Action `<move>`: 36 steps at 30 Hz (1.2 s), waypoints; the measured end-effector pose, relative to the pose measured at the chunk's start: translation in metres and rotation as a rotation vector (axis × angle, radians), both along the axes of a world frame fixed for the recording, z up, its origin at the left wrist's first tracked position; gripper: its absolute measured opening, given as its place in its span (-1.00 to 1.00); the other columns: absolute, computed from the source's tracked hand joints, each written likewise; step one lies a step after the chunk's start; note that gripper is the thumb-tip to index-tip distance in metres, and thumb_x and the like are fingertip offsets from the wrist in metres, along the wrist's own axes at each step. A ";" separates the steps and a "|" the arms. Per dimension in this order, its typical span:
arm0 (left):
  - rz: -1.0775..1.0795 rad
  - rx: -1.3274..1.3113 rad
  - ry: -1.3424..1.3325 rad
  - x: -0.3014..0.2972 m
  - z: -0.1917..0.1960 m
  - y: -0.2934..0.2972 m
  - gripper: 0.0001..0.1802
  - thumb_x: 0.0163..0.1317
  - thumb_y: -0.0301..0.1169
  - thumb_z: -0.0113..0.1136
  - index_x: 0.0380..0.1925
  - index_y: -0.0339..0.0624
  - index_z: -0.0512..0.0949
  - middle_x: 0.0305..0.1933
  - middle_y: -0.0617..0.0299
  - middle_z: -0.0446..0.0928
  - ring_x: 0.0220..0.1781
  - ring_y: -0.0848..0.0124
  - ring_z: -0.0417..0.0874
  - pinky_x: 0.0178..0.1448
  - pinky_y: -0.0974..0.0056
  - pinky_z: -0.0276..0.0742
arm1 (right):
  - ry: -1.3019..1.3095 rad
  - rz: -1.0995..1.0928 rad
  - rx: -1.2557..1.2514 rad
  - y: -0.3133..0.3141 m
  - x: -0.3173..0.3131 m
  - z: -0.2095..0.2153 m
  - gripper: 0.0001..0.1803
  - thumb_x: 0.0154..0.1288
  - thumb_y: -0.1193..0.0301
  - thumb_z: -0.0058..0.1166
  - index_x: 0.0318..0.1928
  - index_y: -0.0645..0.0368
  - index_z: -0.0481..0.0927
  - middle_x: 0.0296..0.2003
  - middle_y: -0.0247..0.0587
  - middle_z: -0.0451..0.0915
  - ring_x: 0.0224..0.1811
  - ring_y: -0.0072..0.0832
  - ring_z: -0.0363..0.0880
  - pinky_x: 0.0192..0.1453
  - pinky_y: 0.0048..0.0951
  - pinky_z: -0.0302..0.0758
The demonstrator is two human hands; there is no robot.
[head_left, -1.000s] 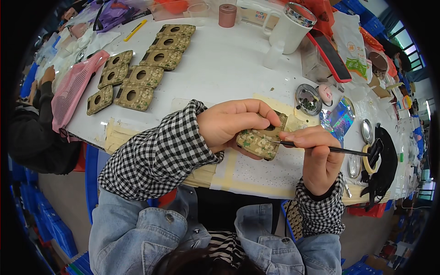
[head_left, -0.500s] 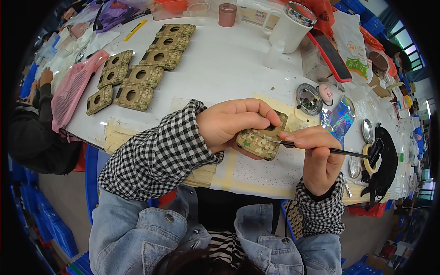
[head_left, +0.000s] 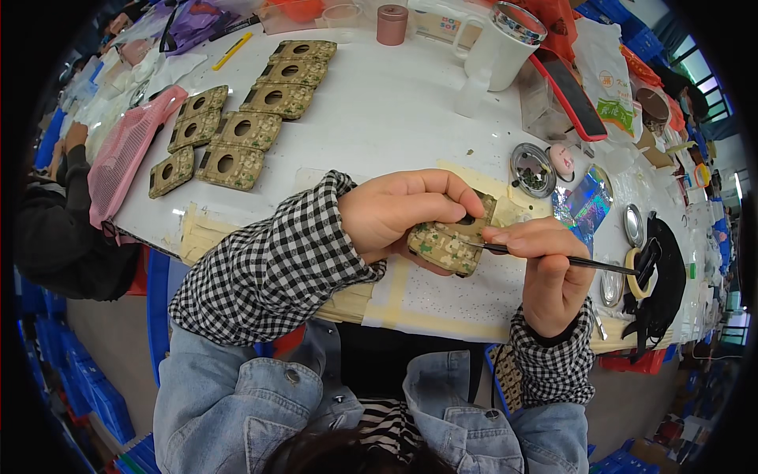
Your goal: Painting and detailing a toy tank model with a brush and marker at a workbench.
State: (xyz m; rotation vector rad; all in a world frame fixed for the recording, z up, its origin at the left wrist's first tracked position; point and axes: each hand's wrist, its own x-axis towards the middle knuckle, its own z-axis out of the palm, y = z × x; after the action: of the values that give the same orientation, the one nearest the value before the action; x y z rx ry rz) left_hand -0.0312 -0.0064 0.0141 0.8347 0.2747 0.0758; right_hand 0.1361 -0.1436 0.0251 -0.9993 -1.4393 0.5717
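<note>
My left hand [head_left: 403,212] grips a camouflage-patterned rectangular piece [head_left: 448,241] with a round hole, held just above the table edge. My right hand [head_left: 545,272] pinches a thin black tool [head_left: 568,259] like a pen, its tip touching the piece's right side. Both forearms wear black-and-white checked sleeves. Part of the piece is hidden under my left fingers.
Several more camouflage pieces [head_left: 237,118] with holes lie in rows at the far left of the white table [head_left: 379,118]. A pink mesh bag [head_left: 126,150], a white mug [head_left: 505,47], a small round tin [head_left: 532,167] and black items [head_left: 659,276] surround them. Another person's dark sleeve [head_left: 55,229] is at left.
</note>
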 end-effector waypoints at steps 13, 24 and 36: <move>0.004 -0.003 -0.006 0.000 0.001 0.000 -0.78 0.34 -0.41 -0.07 -0.09 -0.29 0.36 -0.16 0.03 0.52 -0.21 0.22 0.66 -0.09 0.18 0.63 | -0.026 -0.011 -0.003 -0.001 0.001 0.000 -0.59 0.43 0.19 -0.13 -0.26 0.30 0.60 -0.27 -0.06 0.66 -0.18 -0.33 0.60 -0.06 -0.39 0.49; 0.005 0.000 0.005 0.000 0.000 0.000 -0.78 0.33 -0.41 -0.06 -0.10 -0.30 0.37 -0.16 0.04 0.52 -0.21 0.24 0.66 -0.08 0.16 0.64 | -0.005 -0.011 -0.010 -0.001 0.000 0.000 -0.58 0.44 0.19 -0.16 -0.27 0.32 0.59 -0.28 -0.05 0.66 -0.18 -0.34 0.60 -0.06 -0.40 0.49; 0.001 -0.008 0.009 -0.001 0.001 -0.001 -0.79 0.33 -0.42 -0.07 -0.11 -0.29 0.37 -0.16 0.05 0.52 -0.21 0.25 0.66 -0.07 0.16 0.64 | -0.008 0.007 -0.015 -0.001 0.001 0.000 -0.59 0.44 0.21 -0.16 -0.26 0.32 0.60 -0.27 -0.05 0.66 -0.18 -0.34 0.60 -0.05 -0.40 0.49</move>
State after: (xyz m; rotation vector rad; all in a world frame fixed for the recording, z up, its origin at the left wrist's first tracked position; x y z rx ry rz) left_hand -0.0322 -0.0070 0.0148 0.8270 0.2834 0.0722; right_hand 0.1368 -0.1441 0.0253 -1.0098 -1.4479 0.5842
